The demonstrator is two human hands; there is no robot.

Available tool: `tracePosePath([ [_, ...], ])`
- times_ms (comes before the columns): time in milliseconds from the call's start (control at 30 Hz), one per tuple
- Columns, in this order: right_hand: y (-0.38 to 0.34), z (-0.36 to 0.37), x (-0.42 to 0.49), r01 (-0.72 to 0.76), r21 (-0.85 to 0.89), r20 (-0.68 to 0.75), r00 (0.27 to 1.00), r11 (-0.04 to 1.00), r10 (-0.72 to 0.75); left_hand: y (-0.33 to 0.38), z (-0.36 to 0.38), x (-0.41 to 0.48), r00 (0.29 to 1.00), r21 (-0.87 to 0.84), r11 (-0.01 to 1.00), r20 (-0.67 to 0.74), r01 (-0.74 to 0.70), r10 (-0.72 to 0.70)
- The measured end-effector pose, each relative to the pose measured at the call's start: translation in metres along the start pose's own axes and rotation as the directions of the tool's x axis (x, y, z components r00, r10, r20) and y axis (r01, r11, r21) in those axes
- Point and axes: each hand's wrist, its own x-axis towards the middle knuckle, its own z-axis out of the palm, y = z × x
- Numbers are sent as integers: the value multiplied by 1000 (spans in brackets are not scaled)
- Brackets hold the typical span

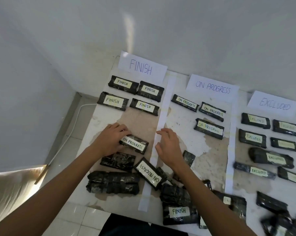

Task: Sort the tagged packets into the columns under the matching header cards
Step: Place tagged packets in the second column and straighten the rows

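Three white header cards lie along the wall: FINISH (142, 67), ON PROGRESS (212, 88) and EXCLUDED (274, 104). Several black packets with matching tags lie under each. My left hand (110, 138) holds the left end of a packet tagged ON PROGRESS (135, 144), which lies in the FINISH column. My right hand (169, 146) hovers open over the white divider strip (162, 116), fingers spread, touching nothing. Near the front edge lie unsorted packets: another tagged ON PROGRESS (149, 173), one tagged FINISH (179, 212), and untagged-side-up ones (117, 160).
A second white strip (230, 150) separates ON PROGRESS from EXCLUDED. A large black bundle (113, 183) lies at the front left. The table's left edge drops to a tiled floor with a white cable (65, 142). More loose packets (271, 204) crowd the front right.
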Motion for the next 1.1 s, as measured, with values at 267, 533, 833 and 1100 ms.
tracePosePath([
  [267, 35, -34, -27, -55, -43, -90, 995, 998, 51, 49, 5, 18, 994, -122, 992, -98, 26, -38],
  [533, 92, -55, -46, -94, -126, -162, 984, 988, 73, 94, 20, 70, 990, -43, 997, -125, 58, -63],
  [833, 153, -55, -54, -82, -164, -224, 974, 983, 44, 117, 25, 148, 984, 19, 991, -119, 133, -130],
  [1100, 159, -44, -54, -105, -119, -266, 961, 987, 70, 111, 32, 160, 988, 24, 989, -59, 146, -145],
])
